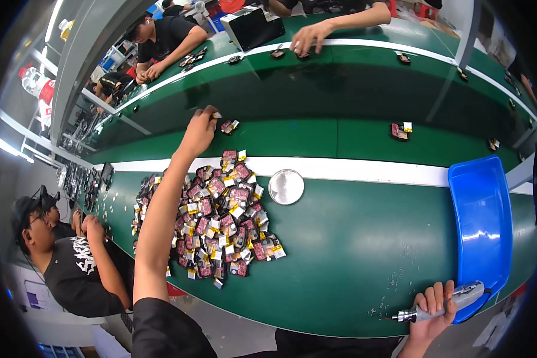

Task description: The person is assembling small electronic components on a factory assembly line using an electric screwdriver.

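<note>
My left hand (200, 130) reaches over the green conveyor belt, fingers pinched on a small part with a white tab (216, 115); the rest of that part is hidden. Just right of the fingers lies a small circuit module (228, 127) on the belt. Below my left forearm spreads a heap of similar modules (227, 209), black-cased with reddish boards and white-and-yellow tabs. At the lower right, my right hand (432, 307) is wrapped around a grey electric screwdriver (466, 293), its bit pointing left over the table. The screwdriver crosses the near end of a blue tray (483, 221).
A round metal dish (286, 186) sits right of the heap, against the white rail (340, 169). Another module (400, 131) lies on the belt farther right. Across the belt, co-workers handle parts; one hand (310, 39) touches a module. More people sit at the left.
</note>
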Motion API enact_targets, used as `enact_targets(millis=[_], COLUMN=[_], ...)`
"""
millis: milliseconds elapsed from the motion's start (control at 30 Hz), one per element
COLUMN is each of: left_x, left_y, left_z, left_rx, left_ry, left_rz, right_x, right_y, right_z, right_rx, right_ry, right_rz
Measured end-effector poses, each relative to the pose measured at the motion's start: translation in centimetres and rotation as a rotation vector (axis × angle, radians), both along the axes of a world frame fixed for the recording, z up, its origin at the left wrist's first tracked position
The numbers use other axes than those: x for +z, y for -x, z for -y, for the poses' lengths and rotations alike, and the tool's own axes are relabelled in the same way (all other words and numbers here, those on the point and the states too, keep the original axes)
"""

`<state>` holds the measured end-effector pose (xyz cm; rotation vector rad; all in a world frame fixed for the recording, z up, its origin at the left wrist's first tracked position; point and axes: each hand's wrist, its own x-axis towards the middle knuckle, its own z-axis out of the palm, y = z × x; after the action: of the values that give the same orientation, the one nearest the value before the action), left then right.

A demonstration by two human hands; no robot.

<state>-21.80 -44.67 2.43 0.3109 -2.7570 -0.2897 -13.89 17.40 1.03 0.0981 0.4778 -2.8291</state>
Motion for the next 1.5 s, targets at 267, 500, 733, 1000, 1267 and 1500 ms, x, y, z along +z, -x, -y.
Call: enact_targets(millis=[267,500,733,1000,1267,1500], left_x=[-1.6,-0.9,0.9,4.5,7.0,0.1], left_y=[-2.2,-1.1,0.7,-0.2,-1.2,0.9], left_z=[0.8,0.6,-1.8,-11.4,-16.8,-10.8], left_rx=[0.039,0.05,-0.048,-0.263,-0.279,0.01], left_ry=[0.217,-0.107,0.106,0.026,-0.027,0.082], left_rz=[0.161,-0.037,0.253,0.148,-0.032,0.255], right_x=[0.1,0.3,0.5,0.0,0.4,0.1], right_y=[-0.3,-0.2,-0.5,-0.2,-0.4,-0.6], right_z=[-0.5,-0.7,-0.7,-0.8,-1.1,-1.2], right_rx=[0.014,0.041,0.036,0.062,0.072,0.104], right_ry=[0.005,0.009,0.015,0.043,0.022,0.055], right_rz=[0.01,0.014,0.005,-0.022,-0.034,-0.049])
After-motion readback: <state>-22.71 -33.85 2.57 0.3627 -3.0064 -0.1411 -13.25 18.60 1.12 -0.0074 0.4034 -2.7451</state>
